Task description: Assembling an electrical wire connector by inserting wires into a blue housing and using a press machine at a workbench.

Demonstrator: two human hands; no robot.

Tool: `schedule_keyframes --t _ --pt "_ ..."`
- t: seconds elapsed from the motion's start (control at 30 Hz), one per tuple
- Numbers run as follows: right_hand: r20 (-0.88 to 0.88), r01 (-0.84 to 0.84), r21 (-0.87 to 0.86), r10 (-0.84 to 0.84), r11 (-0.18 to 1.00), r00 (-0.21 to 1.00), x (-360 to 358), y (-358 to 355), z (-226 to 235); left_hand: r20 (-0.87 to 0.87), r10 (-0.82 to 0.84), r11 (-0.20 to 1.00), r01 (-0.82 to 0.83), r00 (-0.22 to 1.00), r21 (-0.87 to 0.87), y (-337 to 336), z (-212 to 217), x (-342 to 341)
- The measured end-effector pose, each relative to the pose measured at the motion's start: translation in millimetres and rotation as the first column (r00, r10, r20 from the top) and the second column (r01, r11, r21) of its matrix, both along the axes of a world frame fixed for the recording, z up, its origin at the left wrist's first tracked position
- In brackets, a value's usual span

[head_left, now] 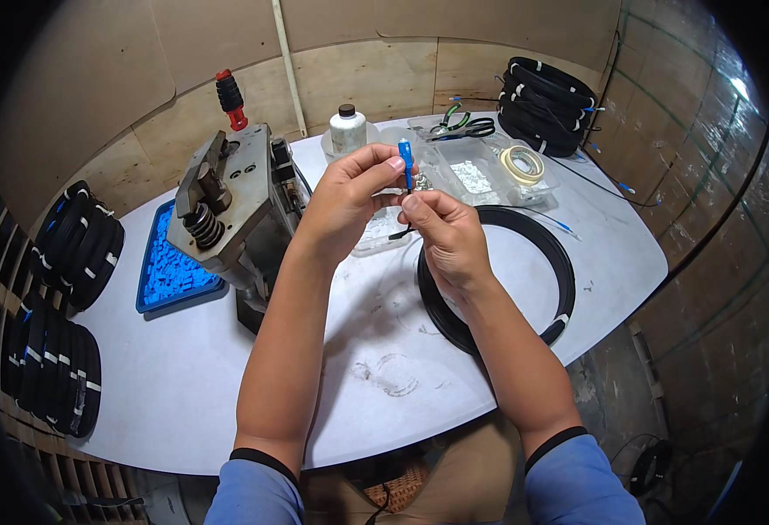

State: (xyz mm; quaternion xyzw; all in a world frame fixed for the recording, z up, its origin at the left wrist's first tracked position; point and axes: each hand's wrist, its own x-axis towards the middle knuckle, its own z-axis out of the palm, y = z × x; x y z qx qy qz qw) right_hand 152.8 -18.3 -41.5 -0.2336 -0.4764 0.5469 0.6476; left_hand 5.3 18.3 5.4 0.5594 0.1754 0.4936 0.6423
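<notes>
Raised over the middle of the table, my left hand pinches a small blue fiber-optic connector between thumb and fingers. The connector stands upright with a pale tip at its top. Just below, my right hand closes thumb and forefinger on the black cable that runs down from the connector. A coil of black cable lies on the table beside my right hand and partly behind my right forearm. Whether the held cable belongs to that coil is hidden by my hands.
A metal hand press stands left, by a blue tray of small blue parts. Behind my hands are a clear divided box, a tape roll, a white bottle and scissors. Coil stacks stand far right and left.
</notes>
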Motion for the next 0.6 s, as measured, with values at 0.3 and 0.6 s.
schedule_keyframes --t 0.3,0.6 --pt "0.005 0.040 0.009 -0.040 0.999 0.999 -0.8 -2.4 0.4 -0.015 -0.019 1.000 0.019 1.000 -0.017 -3.3 1.6 0.7" --pt "0.063 0.110 0.054 -0.114 0.992 0.991 -1.7 -5.2 5.5 -0.022 0.012 0.998 -0.010 1.000 0.059 -0.2 1.8 -0.5"
